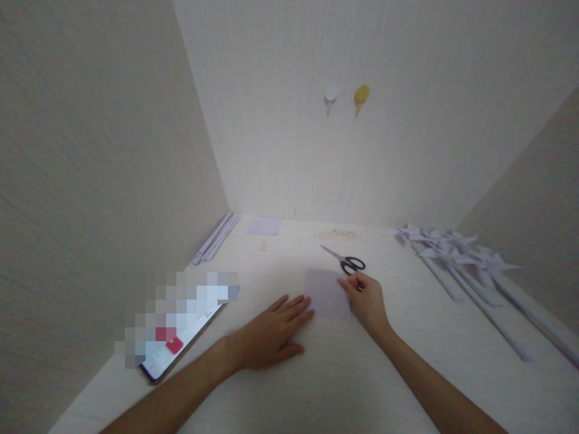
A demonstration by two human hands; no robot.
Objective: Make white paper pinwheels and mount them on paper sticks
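Observation:
A small pale sheet of paper (326, 293) lies flat on the light table (316, 374). My left hand (274, 331) rests palm down, fingers spread, its fingertips touching the sheet's left edge. My right hand (367, 299) lies on the sheet's right edge, fingers curled, thumb and forefinger pinching the paper's upper right corner. Black-handled scissors (344, 259) lie shut just behind my right hand, blades pointing back left.
Several folded paper pinwheels on long paper sticks (456, 256) lie at the right. A bundle of paper strips (216, 238) and another pale sheet (264, 226) lie at the back left. A phone (181, 337) sits near the left edge. Two hooks (346, 98) hang on the back wall.

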